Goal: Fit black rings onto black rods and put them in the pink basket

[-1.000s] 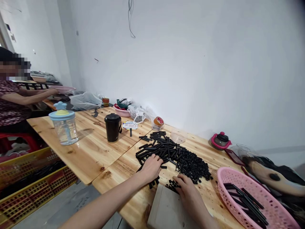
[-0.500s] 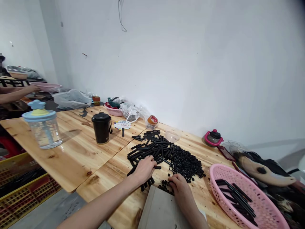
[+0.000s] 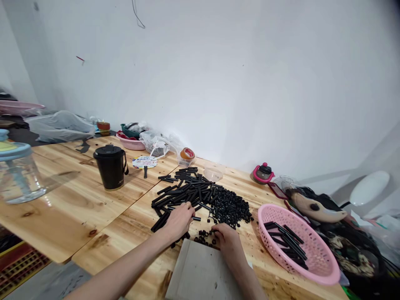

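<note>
Curling left fingers [image 3: 187,211] over black tubes [image 3: 187,189], right fingers [image 3: 217,230] touching black pieces [image 3: 203,239]

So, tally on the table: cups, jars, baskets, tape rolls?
cup: 1
jar: 1
basket: 1
tape roll: 1
Total: 4

Matt black plastic tubes [image 3: 184,192] on a glossy wooden tabletop [image 3: 78,212].
</note>
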A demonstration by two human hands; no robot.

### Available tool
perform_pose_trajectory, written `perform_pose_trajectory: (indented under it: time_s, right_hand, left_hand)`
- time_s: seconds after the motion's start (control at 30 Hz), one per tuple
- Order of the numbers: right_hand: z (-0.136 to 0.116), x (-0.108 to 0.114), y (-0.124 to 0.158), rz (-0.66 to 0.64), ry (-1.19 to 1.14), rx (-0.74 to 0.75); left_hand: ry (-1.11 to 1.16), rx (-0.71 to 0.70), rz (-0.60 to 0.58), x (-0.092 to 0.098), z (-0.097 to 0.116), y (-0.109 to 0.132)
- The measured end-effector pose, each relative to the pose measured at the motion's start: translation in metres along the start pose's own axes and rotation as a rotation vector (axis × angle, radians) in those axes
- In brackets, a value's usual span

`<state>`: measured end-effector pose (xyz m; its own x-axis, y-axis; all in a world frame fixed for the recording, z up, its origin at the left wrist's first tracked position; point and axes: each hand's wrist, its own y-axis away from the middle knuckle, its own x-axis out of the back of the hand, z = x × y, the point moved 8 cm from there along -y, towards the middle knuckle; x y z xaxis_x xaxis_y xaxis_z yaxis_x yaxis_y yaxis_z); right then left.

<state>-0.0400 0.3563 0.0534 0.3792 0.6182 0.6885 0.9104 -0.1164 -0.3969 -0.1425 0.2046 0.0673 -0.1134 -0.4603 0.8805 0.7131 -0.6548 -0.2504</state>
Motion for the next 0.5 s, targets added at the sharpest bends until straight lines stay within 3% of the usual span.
perform_pose_trajectory:
  time_s: [0.17,0.27,0.4,0.5]
  right_hand:
    - [0.003,0.012,-0.002,0.096,-0.110,-0.022]
    - [0.012,0.017,-0.002,0.131,-0.239,-0.121]
    - [0.031,0.015,-0.001,0.169,-0.589,-0.317]
    - [0.038,0.018,-0.004,0.229,-0.787,-0.367]
  left_hand:
    - [0.198,0.032,0.013,0.006,0.009,0.002]
    - [0.394,0.030,-0.006,0.003,0.019,-0.002]
    - [0.685,0.014,-0.095,-0.017,0.040,-0.013]
    - [0.887,0.009,-0.177,-0.034,0.056,-0.022]
